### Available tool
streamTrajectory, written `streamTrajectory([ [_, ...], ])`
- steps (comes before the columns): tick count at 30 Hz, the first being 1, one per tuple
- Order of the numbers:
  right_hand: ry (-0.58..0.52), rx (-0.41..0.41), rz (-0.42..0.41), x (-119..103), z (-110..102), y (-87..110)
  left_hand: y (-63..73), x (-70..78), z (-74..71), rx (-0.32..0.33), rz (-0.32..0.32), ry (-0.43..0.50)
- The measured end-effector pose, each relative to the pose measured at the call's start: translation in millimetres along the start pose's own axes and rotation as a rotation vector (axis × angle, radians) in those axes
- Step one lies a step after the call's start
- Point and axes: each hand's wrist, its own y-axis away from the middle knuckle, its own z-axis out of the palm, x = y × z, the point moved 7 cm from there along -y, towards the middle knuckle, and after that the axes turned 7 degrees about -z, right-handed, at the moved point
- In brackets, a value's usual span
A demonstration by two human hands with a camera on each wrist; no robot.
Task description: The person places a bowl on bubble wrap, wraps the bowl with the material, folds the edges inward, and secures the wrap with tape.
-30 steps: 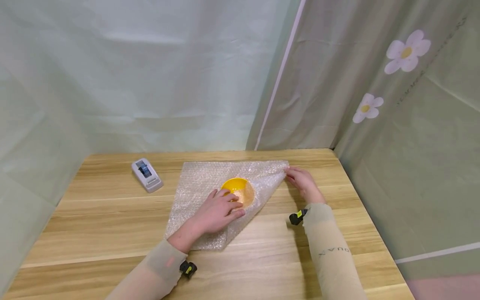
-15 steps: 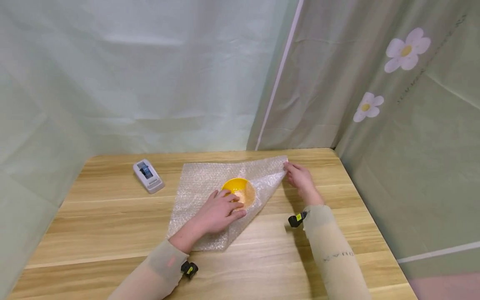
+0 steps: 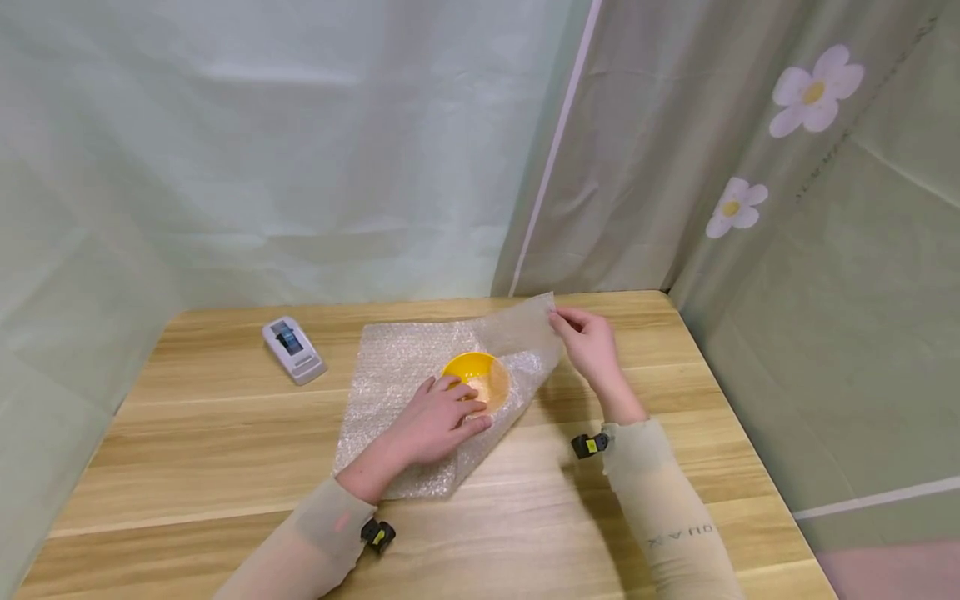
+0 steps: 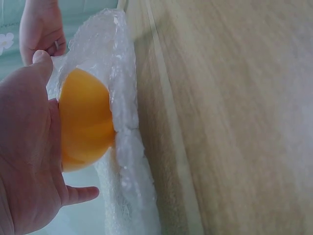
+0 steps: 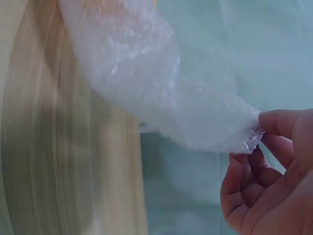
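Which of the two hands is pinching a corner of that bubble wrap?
The right hand: its thumb and fingers pinch the raised corner of the bubble wrap, whereas the left hand lies over the yellow bowl.

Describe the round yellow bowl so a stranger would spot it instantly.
On the pale wooden table lies a clear plastic bubble-wrap sheet. Near its middle, partly beneath the left hand, sits the bowl: bright yellow, round and hollow, unlike that colourless sheet.
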Motion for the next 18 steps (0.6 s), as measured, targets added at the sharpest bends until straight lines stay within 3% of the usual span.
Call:
streamTrajectory([
  [6,0.122,-0.036,-0.139,-20.9,8.6,5.7,-1.2,0.7,-0.4,0.000,-0.002,0.001],
  [18,0.209,-0.081,-0.291,-44.0,22.8,18.0,-0.7,2.8,-1.4,-0.003,0.000,-0.004],
])
